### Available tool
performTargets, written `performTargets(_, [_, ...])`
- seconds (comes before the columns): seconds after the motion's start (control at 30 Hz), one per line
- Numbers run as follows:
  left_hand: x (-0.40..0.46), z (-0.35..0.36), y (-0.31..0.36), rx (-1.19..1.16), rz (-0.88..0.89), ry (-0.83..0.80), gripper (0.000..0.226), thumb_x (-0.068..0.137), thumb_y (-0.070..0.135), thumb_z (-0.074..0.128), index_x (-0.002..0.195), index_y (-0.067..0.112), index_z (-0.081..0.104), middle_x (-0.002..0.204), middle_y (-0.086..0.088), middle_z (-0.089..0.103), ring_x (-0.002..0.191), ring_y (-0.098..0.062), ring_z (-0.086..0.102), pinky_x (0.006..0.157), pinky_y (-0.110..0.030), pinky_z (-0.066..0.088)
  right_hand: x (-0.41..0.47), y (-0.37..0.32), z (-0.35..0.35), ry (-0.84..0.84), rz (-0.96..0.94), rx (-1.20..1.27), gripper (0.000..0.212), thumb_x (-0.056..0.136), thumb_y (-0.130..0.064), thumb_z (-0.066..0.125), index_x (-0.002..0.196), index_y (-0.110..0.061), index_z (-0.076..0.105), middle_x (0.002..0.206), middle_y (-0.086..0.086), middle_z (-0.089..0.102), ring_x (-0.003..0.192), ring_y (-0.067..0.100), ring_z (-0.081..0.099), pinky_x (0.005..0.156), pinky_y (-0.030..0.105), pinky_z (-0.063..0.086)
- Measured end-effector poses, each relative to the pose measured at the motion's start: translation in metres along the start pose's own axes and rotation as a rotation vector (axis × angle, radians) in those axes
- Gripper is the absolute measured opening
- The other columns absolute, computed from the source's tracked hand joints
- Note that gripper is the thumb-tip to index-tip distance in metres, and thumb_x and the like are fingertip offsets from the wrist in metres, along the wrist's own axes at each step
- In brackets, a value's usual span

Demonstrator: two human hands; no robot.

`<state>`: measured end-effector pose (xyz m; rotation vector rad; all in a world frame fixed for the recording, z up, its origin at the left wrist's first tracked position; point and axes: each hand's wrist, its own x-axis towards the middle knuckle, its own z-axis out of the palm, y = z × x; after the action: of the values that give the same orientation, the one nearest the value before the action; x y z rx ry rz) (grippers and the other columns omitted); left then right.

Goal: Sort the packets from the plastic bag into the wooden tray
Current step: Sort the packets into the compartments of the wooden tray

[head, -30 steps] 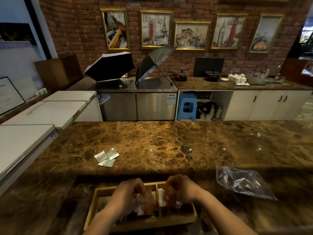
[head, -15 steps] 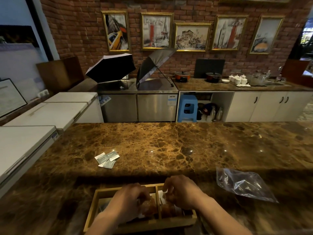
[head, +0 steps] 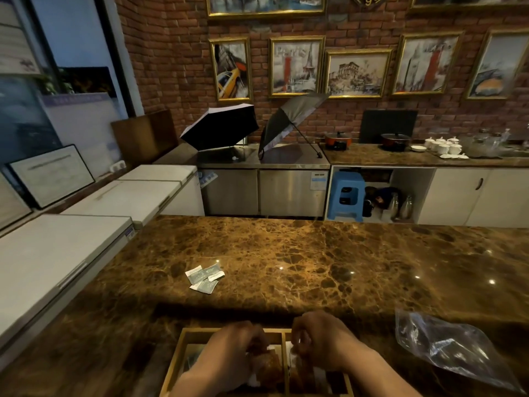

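Note:
A wooden tray point(head: 175, 359) with dividers lies at the near edge of the marble counter. Both my hands are down inside it. My left hand point(head: 232, 356) pinches brown packets point(head: 269, 368) over the middle compartment. My right hand point(head: 320, 342) is curled on more brown packets point(head: 300, 368) in the compartment to the right. White packets show beneath them. The clear plastic bag point(head: 446, 348) lies flat and crumpled to the right of the tray. A small pile of grey-green and white packets point(head: 204, 277) lies on the counter beyond the tray, to the left.
The marble counter point(head: 315, 262) stretches far ahead and to the right. White chest freezers point(head: 57, 253) adjoin it on the left. Behind stand a steel cabinet with two open umbrellas point(head: 220, 126), a blue stool point(head: 346, 196) and a back counter with pots and cups.
Both hands have sunk lower into the tray with the brown packets, which were held up above it a second ago. The camera has tilted up slightly.

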<state>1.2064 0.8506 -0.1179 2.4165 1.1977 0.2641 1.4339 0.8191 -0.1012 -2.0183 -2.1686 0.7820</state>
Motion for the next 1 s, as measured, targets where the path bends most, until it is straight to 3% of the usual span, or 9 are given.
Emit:
performTargets(0.13, [0.001, -0.01, -0.018, -0.071, -0.035, 0.14, 0.019, 0.083, 0.043, 0.068, 0.102, 0.04, 0.065, 0.102, 0.021, 0.066, 0.095, 0.004, 0.06, 0.084, -0.021, 0.051, 0.016, -0.001, -0.007, 0.143, -0.086, 0.035, 0.008, 0.094, -0.029, 0.063, 0.094, -0.037, 0.064, 0.096, -0.015, 0.065, 0.09, 0.005, 0.061, 0.082, 0.026, 0.054])
performTargets(0.3, [0.019, -0.033, -0.075, -0.203, -0.136, 0.272, 0.017, 0.083, 0.036, 0.07, 0.098, 0.041, 0.065, 0.095, 0.023, 0.07, 0.092, 0.005, 0.064, 0.085, -0.027, 0.054, 0.054, -0.022, -0.005, 0.197, -0.054, 0.053, 0.016, 0.088, -0.045, 0.064, 0.1, -0.035, 0.065, 0.1, -0.014, 0.064, 0.097, 0.005, 0.057, 0.086, 0.034, 0.054])
performTargets(0.43, [0.037, -0.051, -0.13, -0.241, -0.255, 0.288, 0.015, 0.087, 0.036, 0.07, 0.1, 0.041, 0.066, 0.107, 0.019, 0.07, 0.097, -0.002, 0.066, 0.089, -0.032, 0.055, 0.094, -0.051, 0.0, 0.149, 0.001, 0.1, 0.016, 0.09, -0.041, 0.063, 0.105, -0.037, 0.066, 0.106, -0.013, 0.065, 0.097, 0.006, 0.061, 0.087, 0.028, 0.054])
performTargets(0.57, [0.052, -0.067, -0.181, -0.177, -0.266, 0.262, 0.019, 0.085, 0.033, 0.07, 0.1, 0.043, 0.064, 0.104, 0.019, 0.067, 0.101, -0.006, 0.065, 0.09, -0.028, 0.05, 0.132, -0.081, 0.006, 0.127, 0.013, 0.106, 0.022, 0.091, -0.036, 0.064, 0.113, -0.034, 0.068, 0.11, -0.01, 0.068, 0.102, 0.011, 0.064, 0.09, 0.029, 0.053])
performTargets(0.67, [0.071, -0.068, -0.214, -0.104, -0.247, 0.202, 0.023, 0.087, 0.033, 0.067, 0.1, 0.048, 0.056, 0.106, 0.018, 0.061, 0.108, -0.009, 0.059, 0.09, -0.025, 0.045, 0.16, -0.102, 0.018, 0.19, 0.01, 0.11, 0.028, 0.087, -0.041, 0.067, 0.114, -0.033, 0.069, 0.109, -0.01, 0.061, 0.104, 0.01, 0.063, 0.091, 0.027, 0.051])
performTargets(0.77, [0.091, -0.064, -0.238, 0.036, -0.174, 0.147, 0.03, 0.089, 0.029, 0.063, 0.117, 0.039, 0.062, 0.117, 0.014, 0.063, 0.114, -0.014, 0.056, 0.092, -0.028, 0.043, 0.187, -0.12, 0.034, 0.206, -0.031, 0.171, 0.029, 0.095, -0.03, 0.062, 0.124, -0.026, 0.067, 0.103, -0.01, 0.055, 0.089, -0.003, 0.06, 0.078, 0.016, 0.049])
performTargets(0.83, [0.099, -0.06, -0.25, 0.1, -0.107, 0.119, 0.038, 0.088, 0.024, 0.064, 0.125, 0.033, 0.062, 0.125, 0.013, 0.063, 0.119, -0.017, 0.056, 0.094, -0.034, 0.045, 0.203, -0.129, 0.046, 0.212, 0.006, 0.061, 0.033, 0.095, -0.037, 0.058, 0.128, -0.038, 0.061, 0.114, -0.004, 0.051, 0.105, 0.011, 0.057, 0.083, 0.024, 0.046])
performTargets(0.9, [0.103, -0.054, -0.264, 0.134, -0.024, 0.13, 0.049, 0.078, 0.017, 0.074, 0.124, 0.032, 0.065, 0.127, 0.01, 0.067, 0.115, -0.022, 0.063, 0.087, -0.04, 0.053, 0.215, -0.134, 0.057, 0.215, 0.01, -0.068, 0.036, 0.095, -0.044, 0.047, 0.128, -0.044, 0.059, 0.127, 0.001, 0.048, 0.118, 0.023, 0.05, 0.088, 0.033, 0.046])
performTargets(1.0, [0.11, -0.044, -0.287, 0.204, 0.083, 0.191, 0.055, 0.064, 0.019, 0.082, 0.115, 0.036, 0.07, 0.116, 0.007, 0.074, 0.102, -0.025, 0.073, 0.069, -0.036, 0.06, 0.229, -0.138, 0.072, 0.252, -0.031, -0.225, 0.061, 0.075, -0.057, 0.022, 0.119, -0.043, 0.062, 0.125, 0.006, 0.051, 0.114, 0.03, 0.051, 0.079, 0.039, 0.048])
